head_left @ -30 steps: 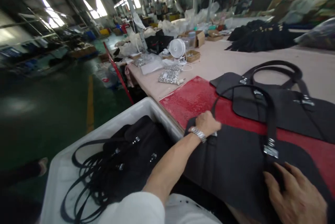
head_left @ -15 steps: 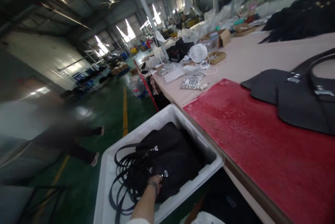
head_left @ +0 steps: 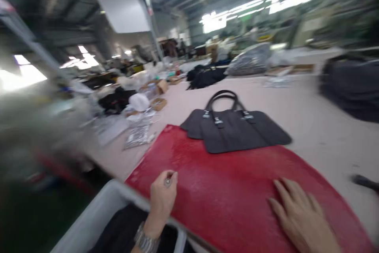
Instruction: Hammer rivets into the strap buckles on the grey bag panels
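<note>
My left hand [head_left: 163, 193], with a metal watch on its wrist, is closed around a small round metal-looking item above the near left part of the red mat [head_left: 222, 190]. My right hand [head_left: 302, 213] has its fingers spread over the right part of the mat and holds nothing. Beyond both hands, dark bag panels [head_left: 237, 130] with two looped handles and silver buckles lie partly on the mat's far edge. The white bin [head_left: 89, 221] with dark pieces inside stands below my left forearm.
At the left of the table lie a packet of small metal parts [head_left: 138, 133], a white fan [head_left: 139, 102] and a small cardboard tray [head_left: 159, 104]. Dark material [head_left: 352, 87] is piled at the right. A black object [head_left: 365, 182] lies at the right edge.
The view has swung right, from the bin to the table. The hand that was on the dark bags in the bin is now above the mat. My right hand has come into view.
</note>
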Demonstrator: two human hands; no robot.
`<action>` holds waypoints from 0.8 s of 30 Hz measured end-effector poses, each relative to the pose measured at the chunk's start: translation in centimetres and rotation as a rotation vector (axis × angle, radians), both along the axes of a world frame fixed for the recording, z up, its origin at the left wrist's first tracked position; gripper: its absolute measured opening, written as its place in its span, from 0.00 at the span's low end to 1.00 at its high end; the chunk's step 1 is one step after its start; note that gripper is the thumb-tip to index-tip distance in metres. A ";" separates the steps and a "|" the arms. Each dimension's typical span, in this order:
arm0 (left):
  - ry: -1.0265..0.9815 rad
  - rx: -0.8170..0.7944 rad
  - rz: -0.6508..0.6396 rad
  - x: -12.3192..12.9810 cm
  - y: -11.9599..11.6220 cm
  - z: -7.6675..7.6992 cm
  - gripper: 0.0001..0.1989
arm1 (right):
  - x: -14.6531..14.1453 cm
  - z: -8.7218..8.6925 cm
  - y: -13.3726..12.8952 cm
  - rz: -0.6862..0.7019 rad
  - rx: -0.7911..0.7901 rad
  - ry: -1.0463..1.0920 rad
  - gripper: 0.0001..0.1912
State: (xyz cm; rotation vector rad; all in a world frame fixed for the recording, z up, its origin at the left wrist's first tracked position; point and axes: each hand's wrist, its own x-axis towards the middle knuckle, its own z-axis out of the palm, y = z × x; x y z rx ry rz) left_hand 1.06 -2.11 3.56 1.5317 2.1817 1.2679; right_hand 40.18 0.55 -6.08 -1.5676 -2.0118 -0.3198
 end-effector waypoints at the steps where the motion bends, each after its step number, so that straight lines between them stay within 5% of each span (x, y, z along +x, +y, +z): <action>1: 0.045 -0.006 -0.084 1.4 3.5 1.0 0.14 | 1.1 0.2 -1.1 -0.065 0.000 -0.043 0.27; 7: 0.435 -0.132 -0.307 11.4 23.1 4.1 0.21 | 0.0 1.5 -1.1 -0.192 -0.053 -0.102 0.30; 13: 0.369 -0.371 -0.255 16.3 34.1 4.1 0.33 | -0.1 1.9 -0.9 -0.196 0.004 -0.180 0.32; 16: 0.337 -0.407 -0.229 17.6 36.7 3.6 0.32 | 0.2 1.4 -0.6 -0.188 0.036 -0.198 0.33; 19: 0.328 -0.419 -0.225 18.4 36.8 3.2 0.25 | 0.2 1.2 -0.5 -0.184 0.036 -0.176 0.34; 24: 0.379 -0.382 -0.220 18.8 30.6 2.3 0.26 | 0.0 2.6 -0.9 -0.276 0.021 0.005 0.34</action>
